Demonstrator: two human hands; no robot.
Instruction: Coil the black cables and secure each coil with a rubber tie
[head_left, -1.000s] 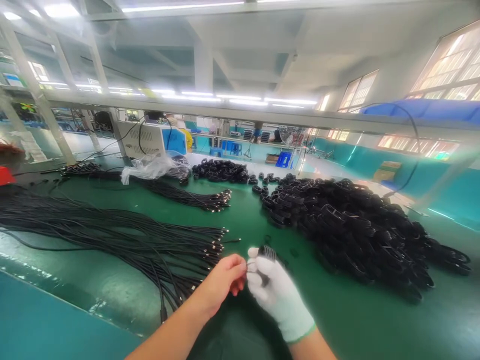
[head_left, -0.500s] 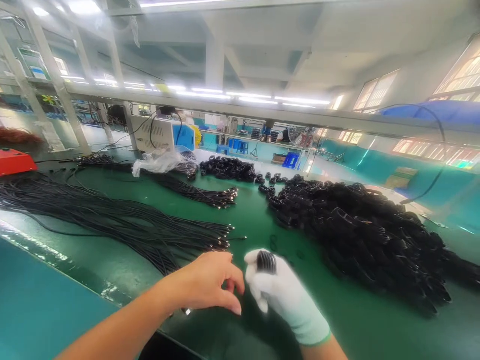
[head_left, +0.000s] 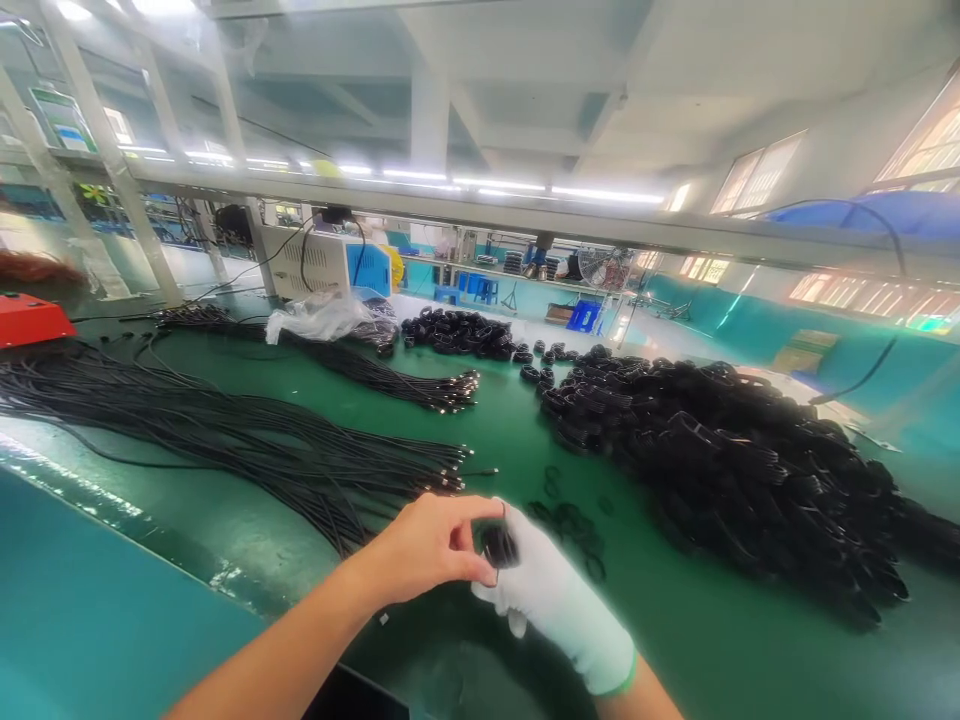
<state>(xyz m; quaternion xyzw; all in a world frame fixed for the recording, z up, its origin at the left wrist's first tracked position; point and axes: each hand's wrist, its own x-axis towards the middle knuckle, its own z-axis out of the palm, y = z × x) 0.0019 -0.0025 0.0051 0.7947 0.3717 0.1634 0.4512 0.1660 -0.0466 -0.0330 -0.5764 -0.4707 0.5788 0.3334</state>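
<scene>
A small coil of black cable (head_left: 500, 547) sits between my two hands, low in the middle of the view. My bare left hand (head_left: 439, 545) curves its thumb and forefinger round the coil's left side, one tip at the top and one at the bottom. My right hand (head_left: 540, 575), in a white glove, grips the same coil from the right; its fingertips are partly hidden behind it. Just beyond the glove, several thin black rings (head_left: 574, 530) lie loose on the green mat (head_left: 495, 660).
A big heap of black cable coils (head_left: 720, 470) covers the right side, with a smaller heap (head_left: 457, 333) behind. Bundles of straight black cables (head_left: 285, 430) spread at left. A clear plastic bag (head_left: 319, 318), a red device (head_left: 34, 320) and a white-blue machine (head_left: 322, 265) stand farther back.
My left hand has moved right and closed its thumb and forefinger on the coil. The gloved right hand has shifted slightly left with it, uncovering loose rings on the mat.
</scene>
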